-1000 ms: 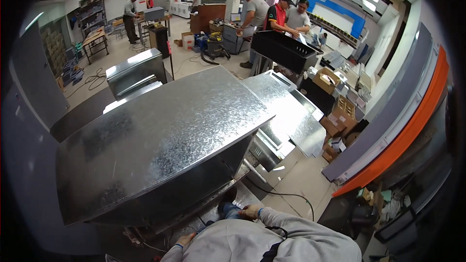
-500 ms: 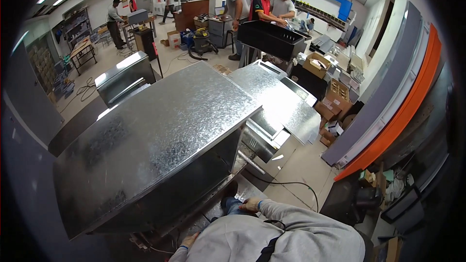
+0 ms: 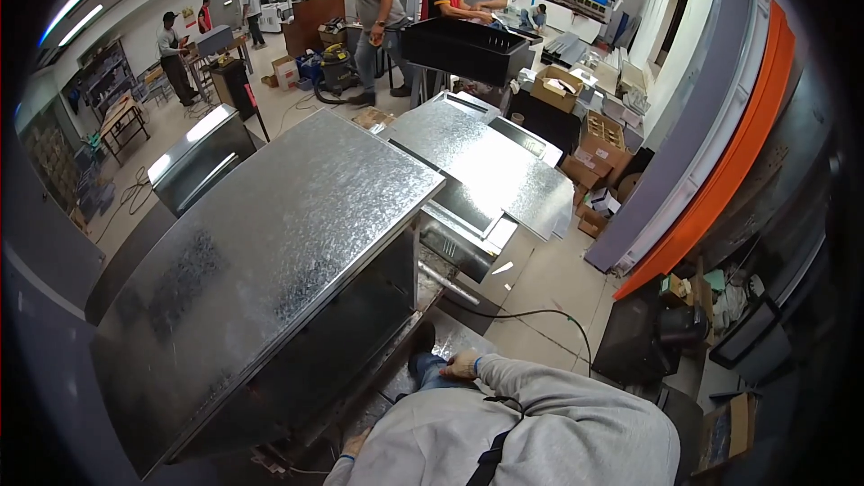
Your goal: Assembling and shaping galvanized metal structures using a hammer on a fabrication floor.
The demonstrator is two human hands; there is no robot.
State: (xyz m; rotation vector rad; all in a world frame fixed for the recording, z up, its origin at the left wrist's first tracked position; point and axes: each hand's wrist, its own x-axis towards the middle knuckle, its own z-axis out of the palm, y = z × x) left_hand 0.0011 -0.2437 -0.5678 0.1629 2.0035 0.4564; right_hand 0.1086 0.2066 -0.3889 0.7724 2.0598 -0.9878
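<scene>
My right hand, in a pale glove with a blue cuff, rests against my jeans-clad leg. Its fingers look curled in, and whatever they may hold is too small to make out. Low beside my body is my left hand, also gloved; its fingers are mostly hidden. In front of me stands a large box-like sheet-metal cabinet with a shiny galvanized top and a dark open side facing me. Neither hand touches that top.
Another galvanized sheet lies beyond the cabinet. A black cable curves over the floor at right. Cardboard boxes and a leaning orange panel line the right side. Several people work farther back around a black metal box.
The view has shifted, so the cabinet sits slightly lower and farther left. At the back, a person in grey has straightened and stepped left. My hands stay in nearly the same places.
</scene>
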